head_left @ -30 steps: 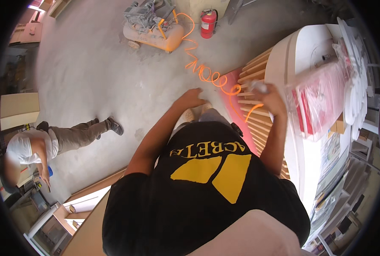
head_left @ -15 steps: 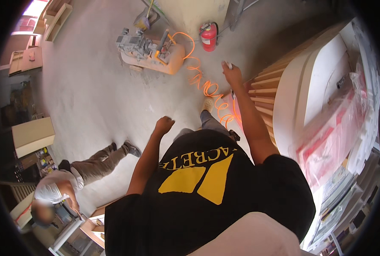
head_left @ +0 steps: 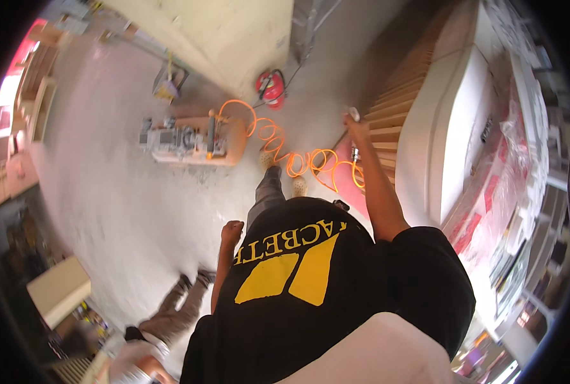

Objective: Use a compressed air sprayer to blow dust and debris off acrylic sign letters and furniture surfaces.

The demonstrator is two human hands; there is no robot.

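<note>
My right hand (head_left: pixel 356 128) is closed round an air tool with a pale round end (head_left: pixel 353 114), held out in front of me at the right. A metal fitting (head_left: pixel 355 153) shows just below the hand, where the orange coiled air hose (head_left: pixel 296 164) reaches it. That hose runs in loops to an orange air compressor (head_left: pixel 195 139) with a grey motor, on the floor ahead to the left. Fingers curled, my left hand (head_left: pixel 232 230) hangs beside my body with nothing visible in it. Most of the tool is hidden by my right hand.
A slatted wooden piece with a curved white side (head_left: pixel 448 121) stands close on my right. Ahead are a red fire extinguisher (head_left: pixel 271 88), a pale pillar (head_left: pixel 227 38) and a dustpan (head_left: pixel 168 83). Another person (head_left: pixel 176 307) is at the lower left, near a pale box (head_left: pixel 58 291).
I have stepped forward; the compressor and extinguisher sit lower and farther left in view. My left hand has swung back toward my body. My right hand still grips the tool.
</note>
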